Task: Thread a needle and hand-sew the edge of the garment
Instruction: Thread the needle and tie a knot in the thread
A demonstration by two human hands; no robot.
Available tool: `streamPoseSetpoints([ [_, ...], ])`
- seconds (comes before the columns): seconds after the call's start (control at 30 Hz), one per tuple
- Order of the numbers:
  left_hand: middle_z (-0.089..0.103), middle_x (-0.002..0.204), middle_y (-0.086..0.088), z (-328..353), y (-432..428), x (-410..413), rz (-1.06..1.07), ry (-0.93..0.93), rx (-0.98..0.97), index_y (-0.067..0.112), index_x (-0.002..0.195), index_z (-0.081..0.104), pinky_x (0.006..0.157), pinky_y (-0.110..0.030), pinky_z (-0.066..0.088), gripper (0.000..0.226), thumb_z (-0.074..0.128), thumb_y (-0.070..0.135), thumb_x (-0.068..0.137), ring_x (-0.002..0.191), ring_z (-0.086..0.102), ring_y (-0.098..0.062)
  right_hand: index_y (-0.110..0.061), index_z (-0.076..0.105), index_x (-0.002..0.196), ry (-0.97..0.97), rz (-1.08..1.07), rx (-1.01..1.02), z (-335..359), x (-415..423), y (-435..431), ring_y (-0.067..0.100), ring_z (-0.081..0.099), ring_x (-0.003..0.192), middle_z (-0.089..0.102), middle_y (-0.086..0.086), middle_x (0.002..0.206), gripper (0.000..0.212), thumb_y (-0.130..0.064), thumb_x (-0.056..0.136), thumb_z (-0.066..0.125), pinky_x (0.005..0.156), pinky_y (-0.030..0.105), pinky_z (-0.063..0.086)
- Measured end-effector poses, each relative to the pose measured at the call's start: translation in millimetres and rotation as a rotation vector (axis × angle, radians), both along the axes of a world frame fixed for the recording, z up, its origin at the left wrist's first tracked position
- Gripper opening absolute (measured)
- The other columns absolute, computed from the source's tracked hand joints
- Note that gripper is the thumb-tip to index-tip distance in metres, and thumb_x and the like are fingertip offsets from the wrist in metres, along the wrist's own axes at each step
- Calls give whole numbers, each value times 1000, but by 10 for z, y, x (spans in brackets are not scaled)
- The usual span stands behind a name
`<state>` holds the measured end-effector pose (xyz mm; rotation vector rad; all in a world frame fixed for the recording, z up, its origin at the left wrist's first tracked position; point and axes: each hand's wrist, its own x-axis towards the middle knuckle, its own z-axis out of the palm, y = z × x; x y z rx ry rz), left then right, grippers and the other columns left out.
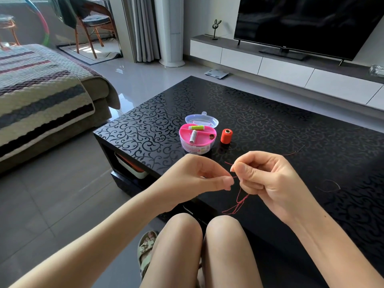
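My left hand (pixel 204 176) and my right hand (pixel 268 179) meet above the near edge of the black coffee table (pixel 270 113). The left thumb and forefinger pinch a thin needle (pixel 235 177), its tip pointing right. The right hand's fingers pinch red thread (pixel 239 201), which hangs in loops below the hands; a short end sticks out at the fingertips. A red spool (pixel 226 136) stands on the table beyond the hands. No garment is in view.
An open pink sewing box (pixel 197 137) with small spools sits left of the red spool. Loose thread pieces (pixel 330 186) lie on the table at right. A sofa with a striped cover (pixel 41 90) is at left, a TV (pixel 307 23) behind. My knees are below.
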<state>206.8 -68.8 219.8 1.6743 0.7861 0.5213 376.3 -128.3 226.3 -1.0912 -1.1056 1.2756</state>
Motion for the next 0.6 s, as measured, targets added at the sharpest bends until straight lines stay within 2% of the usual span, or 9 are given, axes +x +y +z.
streamPoseSetpoints([
  [0.13, 72, 75, 3, -19, -3, 24, 25, -36, 37, 16, 80, 74, 82, -24, 51, 8, 69, 18, 86, 77, 65, -7, 4, 68, 74, -62, -23, 2, -5, -5, -6, 9, 33, 40, 48, 1, 48, 17, -13, 71, 65, 41, 18, 25],
  [0.23, 71, 71, 5, -20, 3, 6, 60, -49, 50, 17, 76, 73, 74, -21, 48, 9, 70, 16, 85, 72, 63, -6, 0, 71, 70, -136, -83, 4, -9, 2, -36, 10, 37, 39, 53, 7, 52, 13, -12, 71, 68, 37, 15, 27],
  [0.33, 69, 64, 8, 20, 0, -8, 87, -51, 60, 19, 73, 71, 58, -6, 40, 13, 69, 15, 85, 62, 59, 2, -3, 72, 70, -256, -101, 22, -14, 10, -59, 9, 38, 39, 54, 5, 51, 9, -3, 78, 69, 39, 16, 29],
  [0.4, 68, 61, 11, 44, -1, -4, 101, -36, 81, 20, 71, 70, 48, -3, 35, 15, 68, 14, 85, 57, 56, 7, -4, 72, 70, -310, -98, 33, -25, 16, -61, 7, 39, 40, 54, 0, 50, 13, 0, 82, 68, 41, 15, 30],
  [0.6, 70, 67, 11, 88, -20, -22, 88, -14, 75, 21, 75, 71, 51, -3, 37, 14, 66, 18, 87, 62, 59, 6, -4, 71, 72, -378, -91, 54, -12, 9, -72, 2, 44, 41, 54, -2, 49, 13, -1, 83, 66, 45, 9, 32],
])
